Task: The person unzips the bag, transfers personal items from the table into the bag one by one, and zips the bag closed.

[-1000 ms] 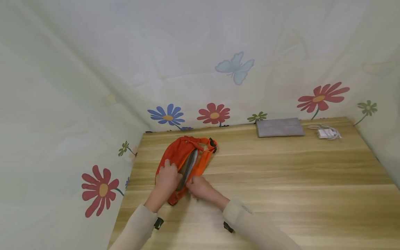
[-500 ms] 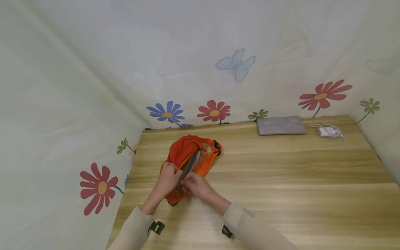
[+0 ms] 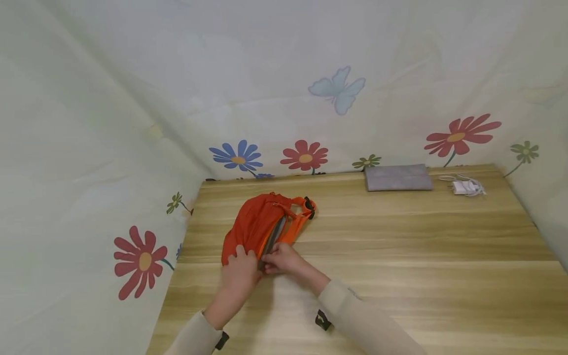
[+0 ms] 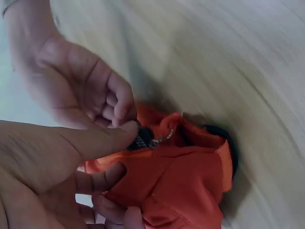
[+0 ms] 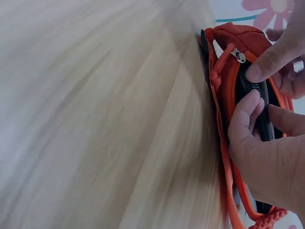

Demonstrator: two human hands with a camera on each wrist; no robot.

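Note:
An orange waist bag lies on its side on the wooden table, its zipped mouth gaping and a grey and dark inside showing. My left hand grips the near end of the bag, with its fingers on the orange cloth and its thumb at the mouth. Beside it, my right hand reaches into the opening. There it pinches a black ribbed strip between thumb and fingers; the left thumb touches the same strip. What the strip belongs to is hidden. A metal zipper pull hangs close by.
A grey flat pouch lies at the back edge of the table. To its right sits a white charger with a coiled cable. Flower-printed cloth walls rise at the back and both sides.
My left hand has shifted toward me along the bag to its near end. The right hand has moved left into the opening, which now looks narrower.

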